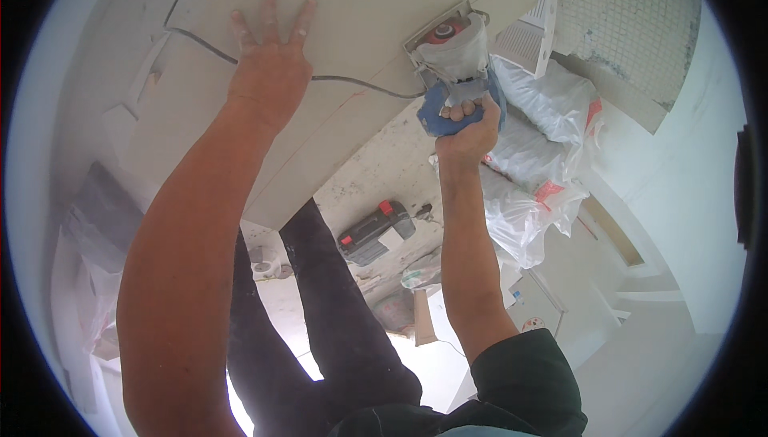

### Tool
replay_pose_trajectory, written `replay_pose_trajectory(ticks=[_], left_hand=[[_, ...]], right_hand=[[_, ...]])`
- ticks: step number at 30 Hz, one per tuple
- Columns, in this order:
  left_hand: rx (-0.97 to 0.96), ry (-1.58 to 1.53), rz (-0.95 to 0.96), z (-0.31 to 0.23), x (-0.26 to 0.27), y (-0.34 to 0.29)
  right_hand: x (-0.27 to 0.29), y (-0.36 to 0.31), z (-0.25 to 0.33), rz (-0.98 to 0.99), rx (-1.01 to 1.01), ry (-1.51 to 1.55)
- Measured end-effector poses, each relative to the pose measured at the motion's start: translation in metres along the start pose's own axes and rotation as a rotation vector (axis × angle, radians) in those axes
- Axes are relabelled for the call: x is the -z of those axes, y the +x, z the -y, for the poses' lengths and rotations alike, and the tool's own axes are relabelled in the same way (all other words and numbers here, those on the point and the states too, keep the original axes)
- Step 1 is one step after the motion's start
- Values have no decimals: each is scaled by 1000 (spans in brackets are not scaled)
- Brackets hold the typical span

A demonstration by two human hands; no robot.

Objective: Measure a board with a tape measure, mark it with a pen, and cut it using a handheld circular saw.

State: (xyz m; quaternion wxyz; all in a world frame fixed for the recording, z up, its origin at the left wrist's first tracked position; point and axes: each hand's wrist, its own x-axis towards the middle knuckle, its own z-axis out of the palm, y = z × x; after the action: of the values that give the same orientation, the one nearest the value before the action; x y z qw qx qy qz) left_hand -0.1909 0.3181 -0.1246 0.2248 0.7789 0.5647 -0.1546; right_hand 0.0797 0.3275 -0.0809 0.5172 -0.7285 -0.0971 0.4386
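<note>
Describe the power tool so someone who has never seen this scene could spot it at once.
Find the large pale board across the top of the picture. Toward its right-hand side, the right hand grips the power tool. A blue handle, red upper part and grey cord set it apart from the whitish plastic bags nearby.

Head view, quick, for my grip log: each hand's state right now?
Left hand: open, fingers spread on the pale board.
Right hand: closed, holding the corded blue power tool by its handle.

Left fingers (270, 17) spread wide, while right fingers (457, 113) curl inward.
</note>
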Motion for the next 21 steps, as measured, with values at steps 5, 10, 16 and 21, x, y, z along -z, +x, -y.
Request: replay_pose_trajectory(ticks=[5, 10, 16, 21], left_hand=[[-8, -40, -19, 0, -1, 0], [-5, -9, -16, -3, -3, 2], [-18, -45, -39, -4, -3, 3], [-1, 0, 8, 1, 2, 1]], right_hand=[[-2, -3, 0, -30, 22, -30], [6, 2, 1, 17, 21, -5], [10, 2, 0, 26, 21, 12], [4, -2, -4, -10, 7, 9]])
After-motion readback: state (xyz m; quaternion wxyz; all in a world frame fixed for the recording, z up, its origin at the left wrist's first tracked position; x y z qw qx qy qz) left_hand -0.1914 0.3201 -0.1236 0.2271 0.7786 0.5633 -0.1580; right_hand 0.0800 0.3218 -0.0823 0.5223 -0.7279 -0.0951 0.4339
